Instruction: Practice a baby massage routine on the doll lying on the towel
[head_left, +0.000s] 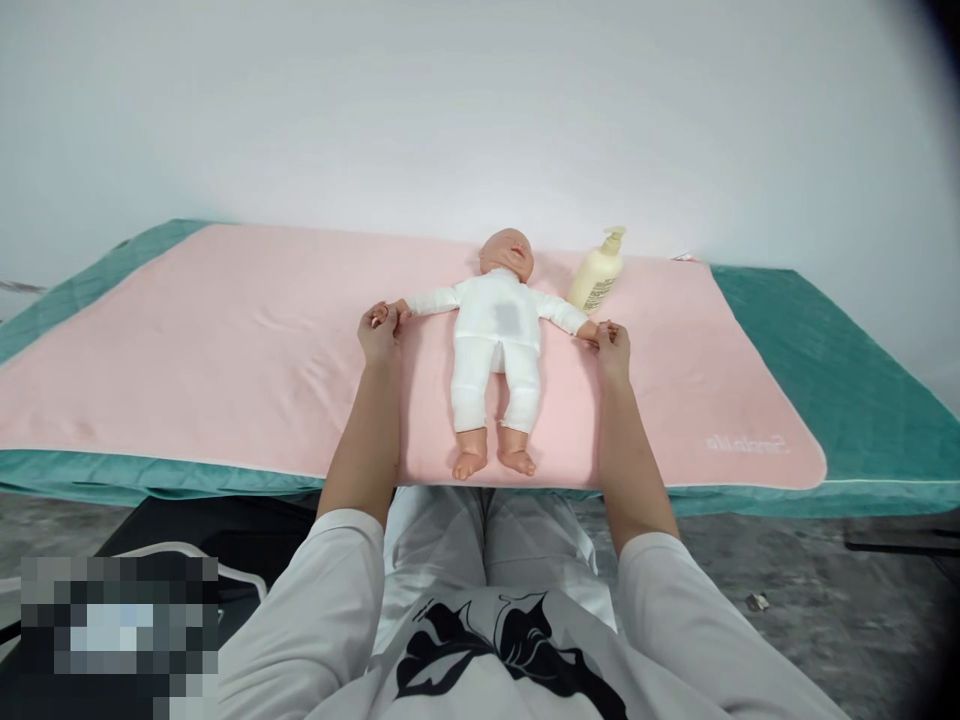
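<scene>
A baby doll (496, 310) with a white cloth body lies on its back, its head at the far side and its bare feet toward me. Both of its arms are stretched out sideways. My left hand (380, 330) is closed around the doll's hand on the left. On the other side, my right hand (613, 350) pinches the doll's other hand. A pale yellow pump bottle (598, 272) leans beside the doll's arm, a little beyond my right hand. My fingertips partly hide the doll's hands.
A pink blanket (225, 350) covers most of a green padded table (847, 370). Behind it rises a white wall (450, 110). Below on the left is a dark object with a pale curved tube (187, 548), partly blurred out. Grey floor (810, 590) shows at right.
</scene>
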